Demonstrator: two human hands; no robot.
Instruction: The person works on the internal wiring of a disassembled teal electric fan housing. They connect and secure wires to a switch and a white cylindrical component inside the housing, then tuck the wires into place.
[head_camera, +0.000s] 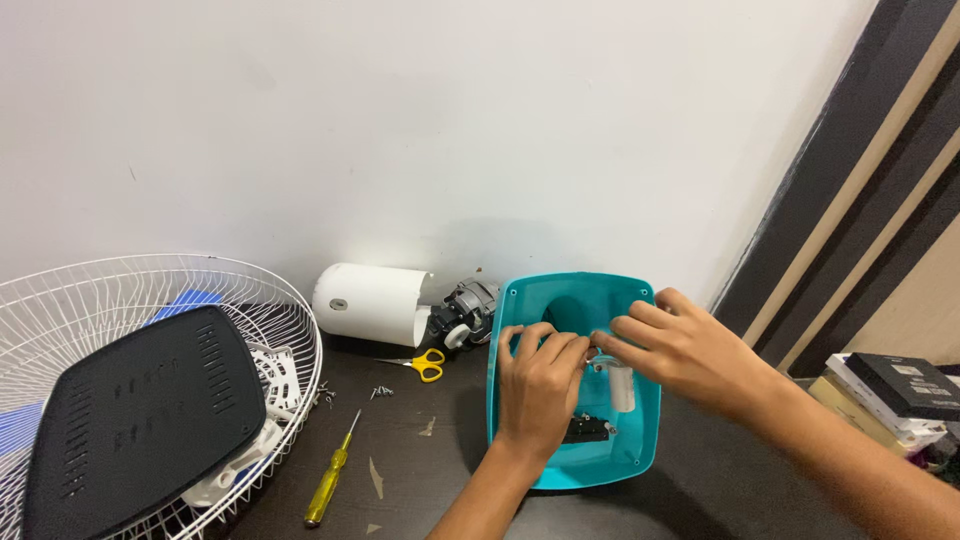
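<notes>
Teal housing: the open teal plastic housing (640, 450) lies hollow side up on the dark worktop (420, 470), and both hands are inside it.
Left hand: the left hand (538, 385) comes up from the near edge of the teal housing, wrist straight, palm down, fingers curled over the middle of the hollow; its grip is pinched together, on what I cannot tell.
Right hand: the right hand (680, 350) reaches in across the right wall of the teal housing, forearm slanting in from the lower right, fingers stretched to meet the left fingertips; grip closed on a small part too tiny to make out.
Capacitor: a white cylinder (622, 388) stands inside the teal housing, just under the right hand.
Switch block: a black part (588, 430) sits in the near half of the teal housing, below the left hand.
Motor: a white motor cover (368, 300) with the motor (465, 312) lies just left of the teal housing.
Scissors: yellow-handled scissors (425, 364), left of the teal housing.
Screwdriver: a yellow screwdriver (332, 482), well left of the teal housing.
Grille: a white wire fan grille (150, 285) holding a black plate (140, 415), far left of the teal housing.
</notes>
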